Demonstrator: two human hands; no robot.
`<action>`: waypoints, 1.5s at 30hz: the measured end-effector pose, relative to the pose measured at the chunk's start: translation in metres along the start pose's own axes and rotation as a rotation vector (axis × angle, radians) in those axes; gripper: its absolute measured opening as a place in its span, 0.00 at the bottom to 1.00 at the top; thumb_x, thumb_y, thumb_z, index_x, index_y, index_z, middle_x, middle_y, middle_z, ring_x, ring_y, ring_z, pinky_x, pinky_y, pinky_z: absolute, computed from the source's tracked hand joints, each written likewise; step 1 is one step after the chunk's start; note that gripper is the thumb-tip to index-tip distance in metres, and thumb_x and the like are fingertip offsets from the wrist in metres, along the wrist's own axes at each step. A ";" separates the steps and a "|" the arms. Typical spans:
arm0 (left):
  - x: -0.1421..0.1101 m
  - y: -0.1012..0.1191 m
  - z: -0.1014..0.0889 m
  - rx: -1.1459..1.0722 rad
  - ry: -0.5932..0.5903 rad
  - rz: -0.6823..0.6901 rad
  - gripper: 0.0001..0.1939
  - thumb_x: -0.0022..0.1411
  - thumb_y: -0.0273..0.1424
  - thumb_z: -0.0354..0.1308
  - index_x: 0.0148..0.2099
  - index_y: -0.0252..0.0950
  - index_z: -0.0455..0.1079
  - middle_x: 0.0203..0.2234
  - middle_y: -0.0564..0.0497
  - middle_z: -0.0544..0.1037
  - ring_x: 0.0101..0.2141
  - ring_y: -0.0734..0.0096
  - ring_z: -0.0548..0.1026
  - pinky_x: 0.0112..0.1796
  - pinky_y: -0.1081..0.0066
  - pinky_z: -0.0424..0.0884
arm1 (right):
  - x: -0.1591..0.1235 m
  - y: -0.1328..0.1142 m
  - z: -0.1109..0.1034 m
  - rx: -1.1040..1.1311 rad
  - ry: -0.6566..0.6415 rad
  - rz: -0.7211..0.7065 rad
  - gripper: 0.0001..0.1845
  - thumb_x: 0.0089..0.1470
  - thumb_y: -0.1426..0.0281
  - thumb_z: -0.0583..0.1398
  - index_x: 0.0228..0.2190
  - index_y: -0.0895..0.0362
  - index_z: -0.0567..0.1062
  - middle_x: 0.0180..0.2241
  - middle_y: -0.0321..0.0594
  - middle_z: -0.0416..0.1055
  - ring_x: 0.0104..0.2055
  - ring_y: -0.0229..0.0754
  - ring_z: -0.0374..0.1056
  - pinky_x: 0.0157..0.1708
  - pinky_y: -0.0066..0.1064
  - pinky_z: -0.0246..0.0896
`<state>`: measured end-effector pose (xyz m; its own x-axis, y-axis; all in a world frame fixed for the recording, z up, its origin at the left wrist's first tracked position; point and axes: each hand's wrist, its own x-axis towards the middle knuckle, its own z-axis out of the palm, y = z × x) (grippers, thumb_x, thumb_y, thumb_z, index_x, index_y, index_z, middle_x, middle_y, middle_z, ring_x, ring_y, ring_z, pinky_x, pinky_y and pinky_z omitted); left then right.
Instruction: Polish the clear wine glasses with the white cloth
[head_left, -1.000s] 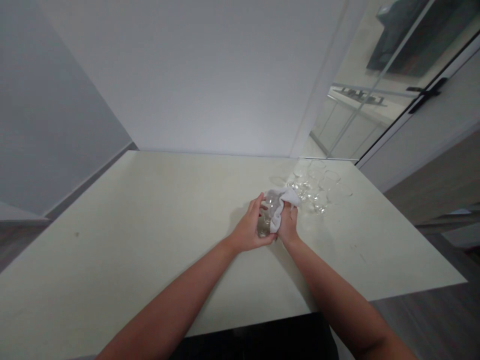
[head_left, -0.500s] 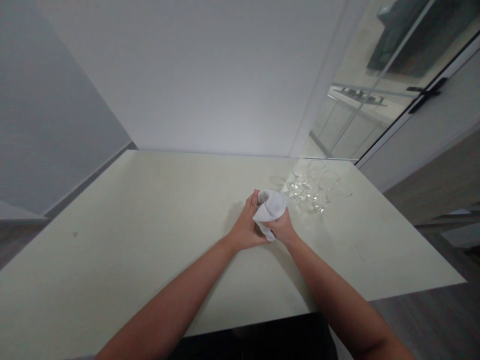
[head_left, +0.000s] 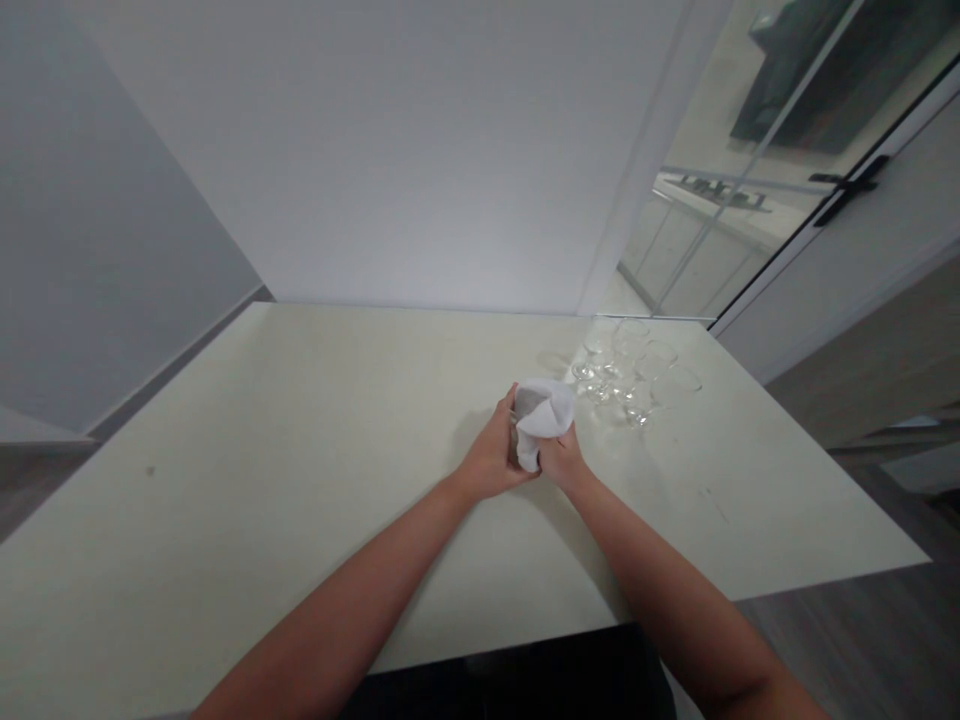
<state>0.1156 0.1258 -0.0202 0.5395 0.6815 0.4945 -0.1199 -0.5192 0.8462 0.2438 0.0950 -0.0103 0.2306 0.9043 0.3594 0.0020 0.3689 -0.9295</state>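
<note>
A white cloth [head_left: 546, 408] is bunched up near the middle of the table, and my right hand [head_left: 562, 460] is closed on it from the right. My left hand [head_left: 491, 452] curls round a clear glass [head_left: 514, 440] from the left. Most of this glass is hidden behind the cloth and my fingers; only a thin see-through strip shows. Some of the cloth seems tucked into or over the glass's mouth. Just beyond my right hand stands a group of several clear glasses [head_left: 636, 385], close together.
The pale table [head_left: 300, 420] reaches to a white wall [head_left: 420, 180] at the back. At the right back are a glass panel [head_left: 705, 230] and a door with a black handle [head_left: 851, 188]. A black surface [head_left: 510, 675] lies at the table's front edge, below my forearms.
My right hand has shifted slightly, and the cloth has turned and changed its folds against the glass. My left hand keeps nearly the same place. The grouped glasses have not moved.
</note>
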 end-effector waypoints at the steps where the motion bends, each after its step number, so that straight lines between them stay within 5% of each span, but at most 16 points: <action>1: 0.000 -0.001 0.000 0.005 -0.014 0.003 0.61 0.42 0.32 0.73 0.70 0.38 0.37 0.65 0.38 0.52 0.64 0.45 0.54 0.64 0.51 0.49 | -0.001 0.003 0.001 -0.005 0.024 -0.002 0.16 0.48 0.59 0.64 0.37 0.54 0.78 0.35 0.39 0.78 0.38 0.43 0.73 0.43 0.36 0.69; 6: -0.002 -0.005 -0.005 0.009 -0.087 0.081 0.55 0.56 0.39 0.63 0.71 0.37 0.27 0.67 0.37 0.44 0.66 0.46 0.47 0.64 0.50 0.46 | -0.006 0.008 0.008 -0.049 0.090 -0.021 0.25 0.54 0.54 0.58 0.49 0.55 0.73 0.47 0.44 0.75 0.48 0.47 0.71 0.49 0.40 0.67; 13: -0.001 -0.005 -0.009 -0.186 -0.129 0.100 0.45 0.64 0.52 0.49 0.71 0.44 0.27 0.69 0.39 0.36 0.65 0.49 0.52 0.58 0.52 0.60 | 0.001 0.000 0.001 -0.190 0.247 -0.091 0.17 0.59 0.62 0.54 0.42 0.58 0.76 0.39 0.43 0.77 0.42 0.43 0.72 0.48 0.36 0.66; 20: 0.002 -0.005 -0.001 -0.056 0.066 0.104 0.39 0.65 0.39 0.56 0.69 0.44 0.37 0.64 0.37 0.55 0.63 0.57 0.56 0.50 0.62 0.70 | 0.003 -0.012 -0.003 -0.183 0.205 -0.112 0.12 0.56 0.64 0.58 0.38 0.57 0.77 0.39 0.43 0.78 0.42 0.44 0.73 0.47 0.37 0.67; 25: 0.003 -0.005 -0.010 0.221 0.309 0.102 0.39 0.64 0.40 0.57 0.69 0.40 0.41 0.58 0.37 0.63 0.41 0.69 0.72 0.45 0.65 0.71 | -0.004 -0.011 -0.006 -0.219 0.079 -0.268 0.17 0.50 0.66 0.64 0.43 0.56 0.76 0.43 0.46 0.77 0.47 0.48 0.73 0.53 0.41 0.65; 30: 0.005 -0.004 -0.017 0.432 0.319 0.172 0.35 0.62 0.36 0.56 0.68 0.38 0.49 0.55 0.39 0.65 0.38 0.68 0.70 0.41 0.66 0.70 | -0.004 -0.011 -0.009 -0.445 0.005 -0.446 0.23 0.47 0.69 0.63 0.48 0.55 0.73 0.52 0.49 0.71 0.58 0.54 0.64 0.62 0.50 0.52; 35: 0.004 -0.004 -0.015 0.520 0.206 0.184 0.37 0.57 0.31 0.57 0.67 0.38 0.51 0.55 0.40 0.65 0.50 0.58 0.68 0.48 0.63 0.69 | -0.001 -0.018 -0.004 -0.458 -0.012 -0.305 0.27 0.46 0.68 0.65 0.49 0.58 0.70 0.49 0.51 0.70 0.53 0.53 0.67 0.55 0.46 0.61; 39: 0.003 -0.003 -0.016 0.674 0.174 0.132 0.31 0.60 0.27 0.55 0.65 0.40 0.56 0.52 0.42 0.69 0.51 0.61 0.70 0.49 0.65 0.68 | -0.001 -0.016 -0.003 -0.469 -0.106 -0.160 0.19 0.46 0.65 0.65 0.41 0.58 0.74 0.41 0.48 0.74 0.42 0.49 0.71 0.45 0.41 0.67; 45: 0.002 0.000 -0.018 0.877 0.130 0.109 0.26 0.63 0.27 0.54 0.62 0.39 0.60 0.52 0.44 0.74 0.50 0.62 0.72 0.46 0.66 0.68 | 0.001 -0.012 -0.007 -0.461 -0.314 -0.100 0.11 0.50 0.65 0.62 0.36 0.56 0.76 0.38 0.42 0.76 0.42 0.48 0.70 0.54 0.46 0.59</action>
<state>0.1019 0.1369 -0.0158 0.4574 0.6307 0.6268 0.5447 -0.7559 0.3631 0.2512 0.0900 0.0007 -0.0929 0.9162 0.3899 0.4499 0.3879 -0.8044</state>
